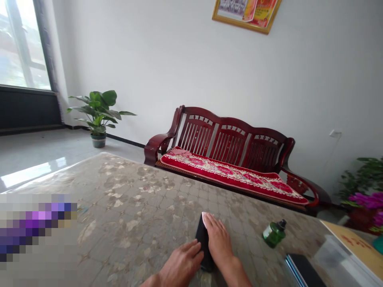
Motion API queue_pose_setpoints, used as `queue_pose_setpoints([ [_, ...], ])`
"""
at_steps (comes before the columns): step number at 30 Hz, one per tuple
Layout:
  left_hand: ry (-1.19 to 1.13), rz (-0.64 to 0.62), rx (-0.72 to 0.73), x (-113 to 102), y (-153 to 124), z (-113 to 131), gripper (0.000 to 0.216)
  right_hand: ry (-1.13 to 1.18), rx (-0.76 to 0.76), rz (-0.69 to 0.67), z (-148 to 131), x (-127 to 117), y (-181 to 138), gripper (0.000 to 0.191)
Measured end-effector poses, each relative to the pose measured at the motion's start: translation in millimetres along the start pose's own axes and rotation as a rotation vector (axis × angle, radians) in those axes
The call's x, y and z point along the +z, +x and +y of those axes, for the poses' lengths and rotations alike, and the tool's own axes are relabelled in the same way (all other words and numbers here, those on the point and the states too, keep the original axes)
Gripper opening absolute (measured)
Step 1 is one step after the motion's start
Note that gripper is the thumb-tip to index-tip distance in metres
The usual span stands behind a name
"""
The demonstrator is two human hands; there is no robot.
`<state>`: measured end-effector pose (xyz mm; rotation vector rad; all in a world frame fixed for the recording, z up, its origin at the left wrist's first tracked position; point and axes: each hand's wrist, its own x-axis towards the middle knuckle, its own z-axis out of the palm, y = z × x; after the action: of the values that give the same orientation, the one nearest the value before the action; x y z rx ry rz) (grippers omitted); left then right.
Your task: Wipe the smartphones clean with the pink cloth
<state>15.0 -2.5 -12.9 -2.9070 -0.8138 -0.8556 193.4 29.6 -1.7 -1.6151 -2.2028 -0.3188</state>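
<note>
A long, narrow black object (203,241) rests on the patterned tablecloth (137,223) between my hands; its exact kind cannot be made out. My left hand (184,261) grips its lower left side with bent fingers. Along its right side lies my right hand (220,241), fingers together and pressed against it. A pale pink edge (204,219) shows at the far end, beside the right fingertips; most of it is hidden under that hand. To the right of my hands stands a green bottle (273,233) with a black pump top.
A dark notebook-like stack (303,271) and a box with a tan top (353,243) lie at the table's right. Beyond the table are a red wooden bench (230,139) and a potted plant (98,139). A blurred purple patch (38,217) covers the left.
</note>
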Motion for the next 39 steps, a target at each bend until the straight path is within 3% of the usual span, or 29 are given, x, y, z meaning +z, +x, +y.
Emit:
queue_pose_setpoints([
  [4, -0.017, -0.060, -0.051, 8.0, -1.1, -4.1, 0.016, 0.046, 0.128, -0.154, -6.5, -6.4, 8.7, 0.064],
  [9, -0.050, -0.079, -0.077, 9.6, -1.7, -5.0, 0.012, 0.087, 0.126, -0.268, -15.1, -14.8, -27.0, 0.063],
  [12, -0.058, -0.076, -0.076, 11.8, -1.2, -5.2, 0.012, 0.086, 0.091, -0.275, -13.4, -18.1, -32.2, 0.064],
  [21, -0.011, -0.073, -0.041, 17.2, 0.9, -10.4, 0.018, -0.016, 0.161, -0.271, -11.1, -15.2, 27.2, 0.064],
  [30, -0.052, -0.065, -0.040, 19.2, 0.4, -12.1, 0.016, -0.012, 0.051, -0.251, -12.8, -9.1, -20.9, 0.064],
  [39, -0.001, -0.113, -0.040, 9.5, 2.1, -9.5, 0.018, 0.052, 0.159, -0.255, -4.5, 0.4, 36.9, 0.065],
])
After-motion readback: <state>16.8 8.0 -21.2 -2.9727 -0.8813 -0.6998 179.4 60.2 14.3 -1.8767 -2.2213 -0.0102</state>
